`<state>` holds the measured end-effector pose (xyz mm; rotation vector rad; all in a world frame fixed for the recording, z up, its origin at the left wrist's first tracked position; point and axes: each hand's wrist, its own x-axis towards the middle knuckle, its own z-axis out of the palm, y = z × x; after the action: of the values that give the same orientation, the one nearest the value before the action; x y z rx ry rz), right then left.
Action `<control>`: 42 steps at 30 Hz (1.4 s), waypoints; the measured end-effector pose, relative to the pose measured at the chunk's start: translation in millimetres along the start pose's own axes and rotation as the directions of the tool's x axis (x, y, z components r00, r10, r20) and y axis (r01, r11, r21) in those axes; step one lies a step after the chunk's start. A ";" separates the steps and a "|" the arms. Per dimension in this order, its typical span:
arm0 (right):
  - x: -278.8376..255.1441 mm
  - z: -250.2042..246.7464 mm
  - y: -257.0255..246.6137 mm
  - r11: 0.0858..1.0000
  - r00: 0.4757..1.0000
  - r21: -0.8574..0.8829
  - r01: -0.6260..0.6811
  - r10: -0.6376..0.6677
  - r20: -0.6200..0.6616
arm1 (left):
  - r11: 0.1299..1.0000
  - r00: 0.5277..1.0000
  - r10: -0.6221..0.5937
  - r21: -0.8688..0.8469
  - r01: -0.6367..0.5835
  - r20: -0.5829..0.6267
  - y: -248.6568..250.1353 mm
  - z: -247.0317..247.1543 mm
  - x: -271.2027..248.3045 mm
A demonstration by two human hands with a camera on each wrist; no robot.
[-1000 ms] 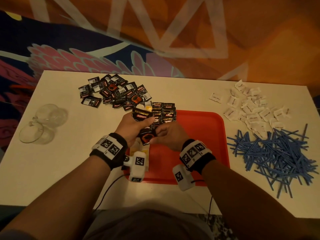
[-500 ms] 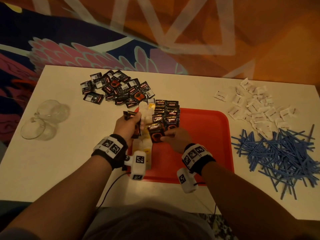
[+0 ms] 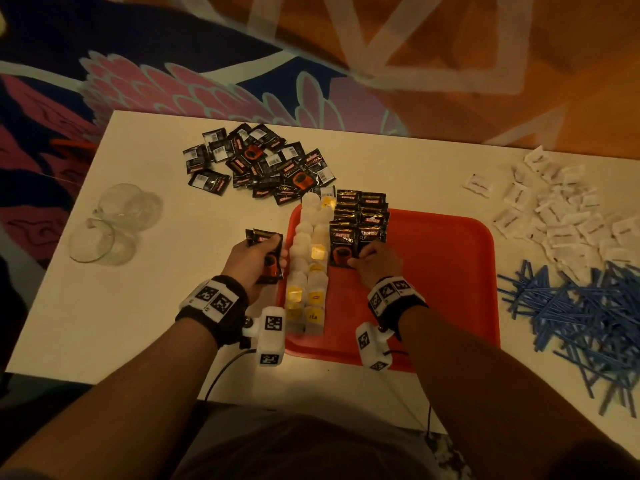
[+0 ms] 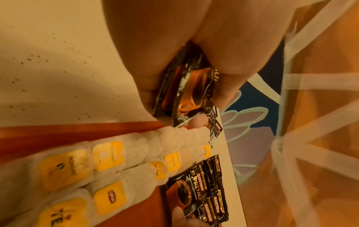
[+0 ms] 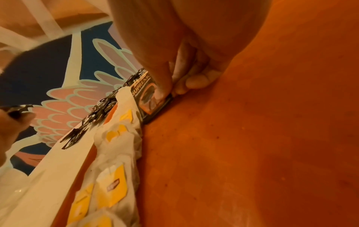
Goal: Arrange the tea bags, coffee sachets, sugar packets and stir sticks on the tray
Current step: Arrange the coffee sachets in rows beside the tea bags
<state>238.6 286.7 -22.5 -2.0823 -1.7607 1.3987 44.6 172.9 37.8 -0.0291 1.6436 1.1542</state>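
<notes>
The left hand point(image 3: 254, 263) gripped a small stack of coffee sachets point(image 3: 268, 252), fingers point(image 4: 223, 86) clamped on it, just left of the tea bags point(image 3: 310, 268) lining the red tray point(image 3: 450, 271). The right hand point(image 3: 375, 259) pressed a front sachet point(image 3: 341, 249) onto the tray (thumb on top, the other fingers curled beside it), rows of sachets point(image 3: 367, 213) beyond its fingertips.

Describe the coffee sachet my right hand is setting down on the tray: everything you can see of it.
The black foil coffee sachet is a flat glossy rectangle printed with gold "SUPREMO" lettering and an orange-red cup picture. It lies face up on the red plastic tray, nearest you in a row of overlapping matching sachets, beside the white tea bags. The right hand holds it down at its near right corner.
</notes>
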 end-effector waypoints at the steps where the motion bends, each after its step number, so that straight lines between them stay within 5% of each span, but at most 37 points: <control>1: 0.0 0.5 0.6 1.000 1.000 -0.012 0.000 0.000 -0.009 | 1.000 1.000 -0.004 -0.001 0.004 0.008 -0.4 -0.9 0.6; 6: -0.8 3.0 2.0 0.992 0.999 -0.124 0.022 -0.026 -0.028 | 1.000 1.000 -0.011 0.011 0.011 0.008 -3.5 0.7 0.4; 15: -5.1 -1.2 3.1 0.997 0.999 -0.075 0.019 -0.021 -0.030 | 0.992 0.993 -0.089 -0.081 0.096 0.081 -5.5 10.4 -3.2; 20: -14.3 -15.7 2.1 0.993 0.998 -0.096 0.064 -0.066 -0.019 | 0.999 0.997 0.009 0.038 -0.013 0.081 -2.1 18.8 -5.7; 24: -29.3 -23.3 -4.3 0.983 0.982 0.016 0.180 -0.181 0.050 | 0.991 0.994 0.092 0.096 -0.098 0.064 -3.1 28.6 -6.0; 28: -52.3 -26.0 -15.9 0.916 0.895 0.227 0.332 -0.382 0.231 | 0.981 0.987 0.132 0.130 -0.144 0.092 -6.2 44.3 -9.6; 33: -63.6 -35.0 -21.3 0.867 0.906 0.464 0.181 -0.331 0.265 | 0.968 0.973 0.197 0.131 -0.212 0.119 -8.9 56.7 -16.8; 42: -63.2 -41.9 -14.2 0.919 0.906 0.283 0.273 -0.345 0.245 | 0.988 0.977 0.127 0.071 -0.141 0.173 -7.3 69.3 -25.2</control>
<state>260.5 259.8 46.4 -1.4545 -1.8067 1.7796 109.8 203.6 55.2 0.2298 1.5593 1.1560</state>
